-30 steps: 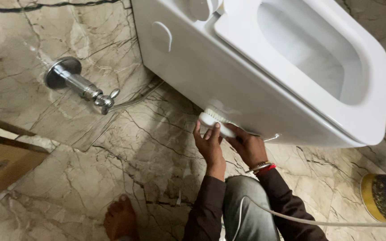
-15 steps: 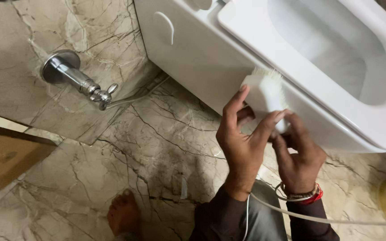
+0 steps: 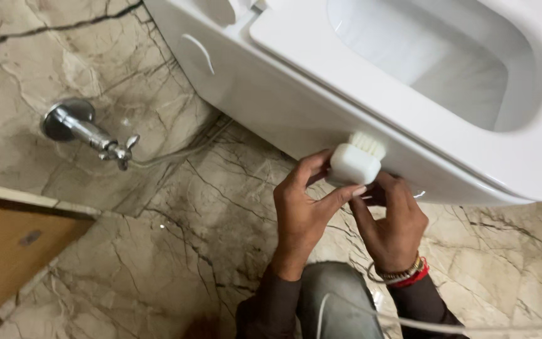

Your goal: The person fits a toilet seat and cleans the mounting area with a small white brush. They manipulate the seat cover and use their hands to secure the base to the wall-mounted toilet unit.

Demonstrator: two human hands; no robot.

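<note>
Pressing white brush (image 3: 355,161) against toilet (image 3: 296,94), both hands gripping.

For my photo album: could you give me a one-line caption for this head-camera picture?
Both hands, left hand and right hand, hold a small white brush with its bristles against the side of a white toilet above a marble floor.

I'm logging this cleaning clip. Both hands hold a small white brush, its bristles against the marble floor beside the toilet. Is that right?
Not quite. In the head view, the left hand and right hand do hold the small white brush, but its bristles point up against the white side of the toilet, below the seat, not against the marble floor.
</note>
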